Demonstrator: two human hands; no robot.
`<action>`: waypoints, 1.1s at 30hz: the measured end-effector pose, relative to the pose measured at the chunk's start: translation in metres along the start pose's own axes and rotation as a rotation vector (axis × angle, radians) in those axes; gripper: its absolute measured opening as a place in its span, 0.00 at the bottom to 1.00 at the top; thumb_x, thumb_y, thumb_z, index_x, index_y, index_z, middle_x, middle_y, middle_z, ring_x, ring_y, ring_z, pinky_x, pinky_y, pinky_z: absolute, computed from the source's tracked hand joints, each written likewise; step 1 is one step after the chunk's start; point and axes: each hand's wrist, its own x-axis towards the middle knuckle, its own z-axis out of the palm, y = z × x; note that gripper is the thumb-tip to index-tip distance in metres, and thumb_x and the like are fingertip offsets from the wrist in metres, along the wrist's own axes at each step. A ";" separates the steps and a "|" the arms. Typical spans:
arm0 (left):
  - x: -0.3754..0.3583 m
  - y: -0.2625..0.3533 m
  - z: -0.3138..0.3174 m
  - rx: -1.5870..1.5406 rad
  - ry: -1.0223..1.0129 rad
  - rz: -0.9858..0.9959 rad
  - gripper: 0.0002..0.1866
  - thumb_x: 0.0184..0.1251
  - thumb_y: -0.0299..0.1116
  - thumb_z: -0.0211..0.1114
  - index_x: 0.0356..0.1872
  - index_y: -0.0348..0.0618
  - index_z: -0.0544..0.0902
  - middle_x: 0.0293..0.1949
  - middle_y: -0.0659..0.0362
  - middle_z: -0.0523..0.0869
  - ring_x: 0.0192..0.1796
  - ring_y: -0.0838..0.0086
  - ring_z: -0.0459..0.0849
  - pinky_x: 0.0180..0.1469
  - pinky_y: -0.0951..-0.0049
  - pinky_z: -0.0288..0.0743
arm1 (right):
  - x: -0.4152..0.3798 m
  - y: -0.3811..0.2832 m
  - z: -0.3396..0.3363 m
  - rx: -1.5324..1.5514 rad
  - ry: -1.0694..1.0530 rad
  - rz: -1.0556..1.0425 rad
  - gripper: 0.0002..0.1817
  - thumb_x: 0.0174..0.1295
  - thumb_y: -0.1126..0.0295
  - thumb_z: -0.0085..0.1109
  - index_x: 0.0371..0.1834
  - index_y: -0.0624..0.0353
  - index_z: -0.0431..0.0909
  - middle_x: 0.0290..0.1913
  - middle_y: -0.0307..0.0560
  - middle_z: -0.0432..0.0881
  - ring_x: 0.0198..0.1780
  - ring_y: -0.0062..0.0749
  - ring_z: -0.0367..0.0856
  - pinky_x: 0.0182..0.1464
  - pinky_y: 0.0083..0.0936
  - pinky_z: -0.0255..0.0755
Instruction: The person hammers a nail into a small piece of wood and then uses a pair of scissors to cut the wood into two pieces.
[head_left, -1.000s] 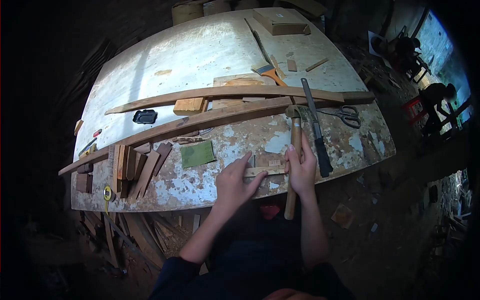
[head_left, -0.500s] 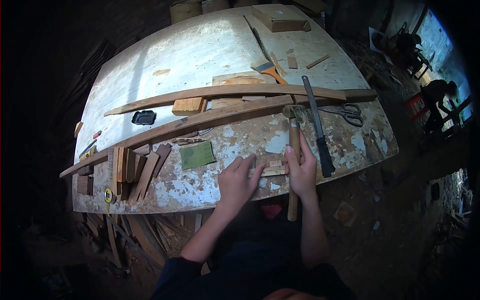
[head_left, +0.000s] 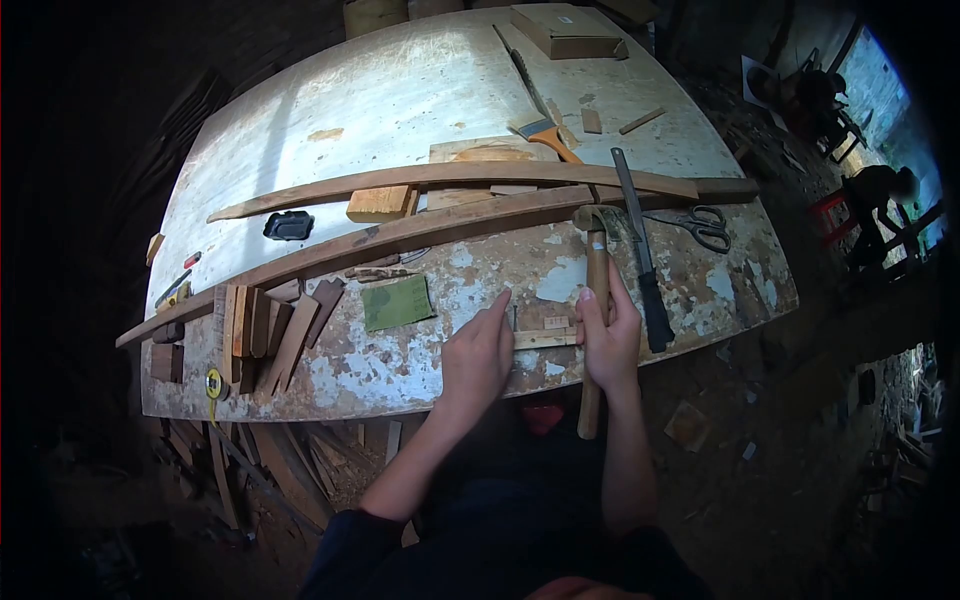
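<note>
My right hand [head_left: 612,340] is wrapped round the wooden handle of a hammer [head_left: 597,270], whose metal head points away from me. My left hand [head_left: 477,358] rests at the left end of a thin wooden strip [head_left: 545,339], its fingers together; whether it grips the strip is hidden. A small light wood block [head_left: 556,322] lies against the strip between my hands. Left of my left hand is a green cloth or sandpaper piece [head_left: 398,303]. A file with a black handle [head_left: 655,310] lies right of the hammer, beside scissors [head_left: 705,228].
Two long curved wooden beams [head_left: 440,222] cross the table [head_left: 340,385]. Wood offcuts [head_left: 240,330] and a tape measure [head_left: 214,382] sit at left. Farther back are a brush [head_left: 540,130], a saw [head_left: 522,72] and a cardboard box [head_left: 565,35]. A person [head_left: 880,200] is at far right.
My left thumb has drawn in from the strip, and the left fingers now point more forward. The right hand keeps hold of the hammer. The view has shifted slightly.
</note>
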 end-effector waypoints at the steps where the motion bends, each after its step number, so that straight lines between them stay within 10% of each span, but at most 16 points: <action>1: 0.000 0.000 0.000 -0.010 0.006 -0.012 0.20 0.77 0.27 0.72 0.66 0.35 0.88 0.34 0.48 0.90 0.33 0.53 0.92 0.37 0.56 0.86 | 0.000 -0.001 -0.001 -0.002 -0.005 0.004 0.33 0.85 0.70 0.59 0.88 0.72 0.64 0.44 0.39 0.85 0.39 0.14 0.79 0.42 0.17 0.76; 16: 0.000 0.003 -0.004 0.009 -0.001 0.026 0.15 0.77 0.26 0.73 0.61 0.36 0.89 0.37 0.47 0.92 0.33 0.52 0.92 0.36 0.57 0.84 | -0.001 -0.001 0.001 -0.019 0.006 -0.010 0.33 0.85 0.71 0.58 0.89 0.71 0.63 0.43 0.39 0.85 0.40 0.14 0.79 0.42 0.18 0.75; 25: 0.004 0.011 -0.029 0.129 -0.114 0.006 0.17 0.73 0.37 0.80 0.27 0.43 0.81 0.26 0.55 0.78 0.27 0.58 0.86 0.31 0.58 0.81 | -0.002 0.000 0.000 -0.048 0.020 -0.028 0.33 0.82 0.70 0.61 0.86 0.72 0.67 0.44 0.43 0.87 0.41 0.18 0.81 0.45 0.23 0.78; 33: 0.016 0.003 -0.025 0.145 -0.199 0.268 0.17 0.74 0.32 0.78 0.25 0.40 0.81 0.25 0.54 0.77 0.26 0.57 0.83 0.30 0.55 0.79 | 0.001 -0.001 0.002 -0.189 0.022 -0.127 0.34 0.80 0.68 0.63 0.86 0.71 0.68 0.43 0.57 0.90 0.42 0.30 0.89 0.50 0.31 0.83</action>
